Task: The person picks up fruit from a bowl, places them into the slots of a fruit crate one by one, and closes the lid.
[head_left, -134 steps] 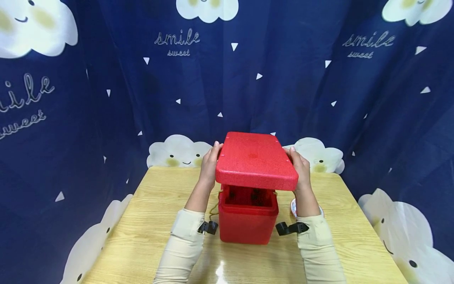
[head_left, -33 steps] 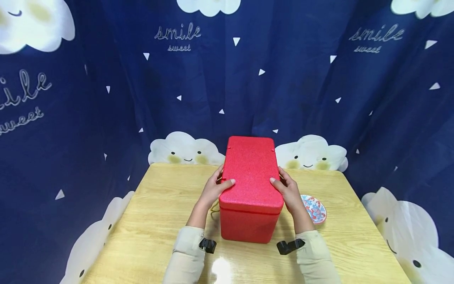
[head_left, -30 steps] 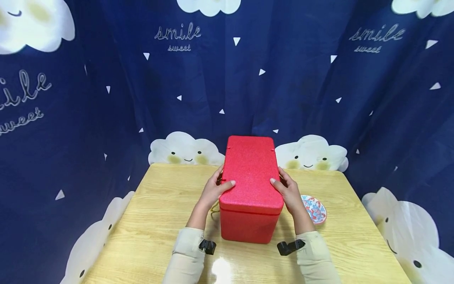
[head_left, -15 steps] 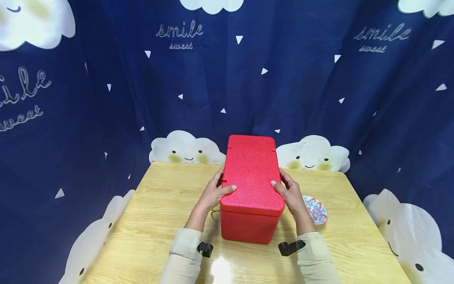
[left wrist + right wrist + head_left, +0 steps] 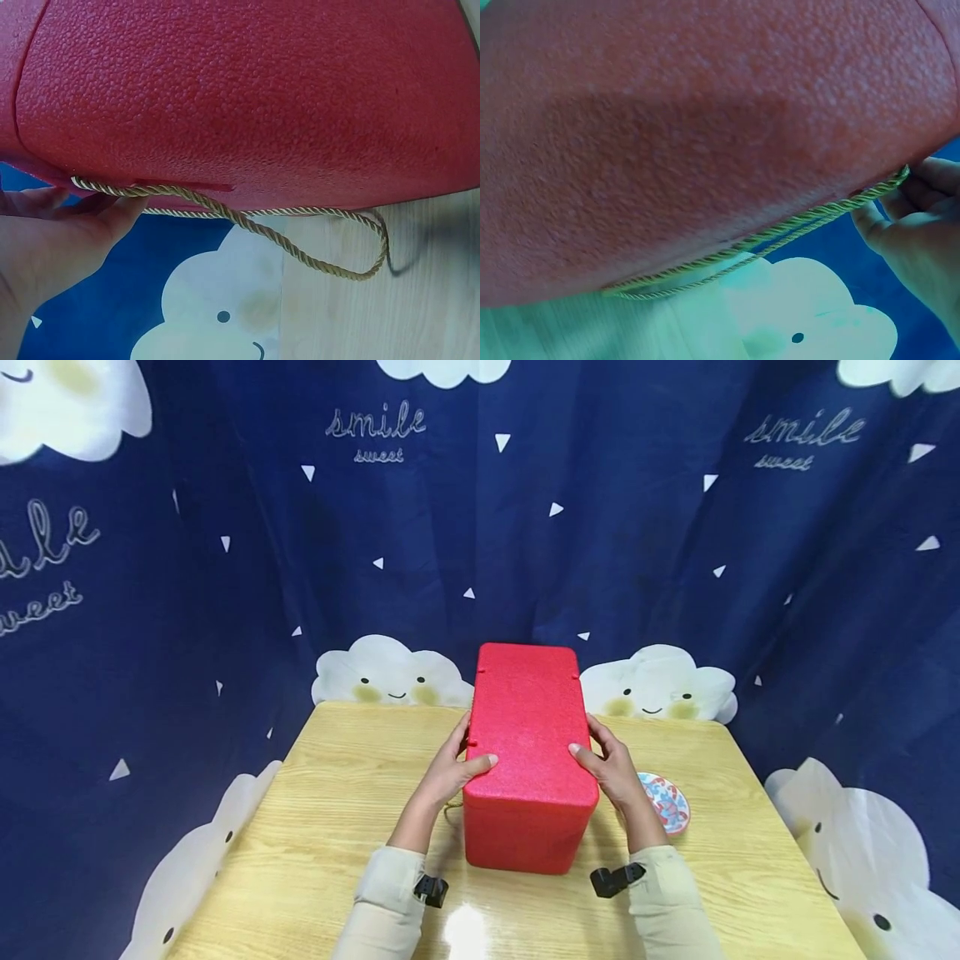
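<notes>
A red foam box (image 5: 525,839) stands on the table with its red lid (image 5: 528,718) lying on top. The seam between them shows only as a thin line in the left wrist view. My left hand (image 5: 447,768) holds the lid's left edge, thumb on top and fingers down the side. On the opposite edge my right hand (image 5: 613,770) grips in the same way. A gold twisted rope (image 5: 300,255) hangs in a loop from the box's left side, close to the left fingers. Another gold rope (image 5: 780,232) runs along the right side by the right fingers. The inside of the box is hidden.
A small patterned dish (image 5: 666,803) in red, blue and white lies on the wooden table (image 5: 337,827), right of the box and partly behind my right forearm. A dark blue curtain (image 5: 637,552) with clouds surrounds the table's back and sides.
The lid, held up and tilted over the open box several seconds ago, now lies on it. Over the last second its seam has narrowed, while both hands stay on the edges.
</notes>
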`<state>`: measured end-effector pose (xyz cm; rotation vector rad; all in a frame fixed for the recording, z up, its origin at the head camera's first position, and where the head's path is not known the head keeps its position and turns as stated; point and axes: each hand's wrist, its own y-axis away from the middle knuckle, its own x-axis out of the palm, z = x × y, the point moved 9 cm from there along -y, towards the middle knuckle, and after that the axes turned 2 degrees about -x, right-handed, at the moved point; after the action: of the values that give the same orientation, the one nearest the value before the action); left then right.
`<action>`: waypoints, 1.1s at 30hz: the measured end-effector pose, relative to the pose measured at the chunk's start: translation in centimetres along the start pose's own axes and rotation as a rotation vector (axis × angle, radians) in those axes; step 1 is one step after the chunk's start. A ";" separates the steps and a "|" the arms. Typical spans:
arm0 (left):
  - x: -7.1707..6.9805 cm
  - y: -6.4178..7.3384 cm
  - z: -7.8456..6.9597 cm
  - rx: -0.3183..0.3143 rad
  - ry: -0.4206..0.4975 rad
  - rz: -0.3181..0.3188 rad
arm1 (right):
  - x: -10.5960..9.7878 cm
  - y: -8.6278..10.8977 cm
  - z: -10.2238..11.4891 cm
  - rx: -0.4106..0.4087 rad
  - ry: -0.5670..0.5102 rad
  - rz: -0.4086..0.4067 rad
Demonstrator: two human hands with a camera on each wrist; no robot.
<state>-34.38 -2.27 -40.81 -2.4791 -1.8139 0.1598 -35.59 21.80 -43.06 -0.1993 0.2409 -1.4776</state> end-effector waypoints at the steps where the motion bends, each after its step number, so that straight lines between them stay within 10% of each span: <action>1: 0.1 0.0 -0.1 0.005 -0.006 0.002 | -0.1 0.0 0.0 0.003 0.003 0.003; 33: -0.5 -0.4 0.8 0.015 -0.069 0.055 | 0.1 0.9 -0.5 0.068 0.104 -0.030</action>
<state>-35.03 -2.64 -41.50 -2.5452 -1.7637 0.2637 -34.85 21.74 -43.83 -0.0716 0.2717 -1.5256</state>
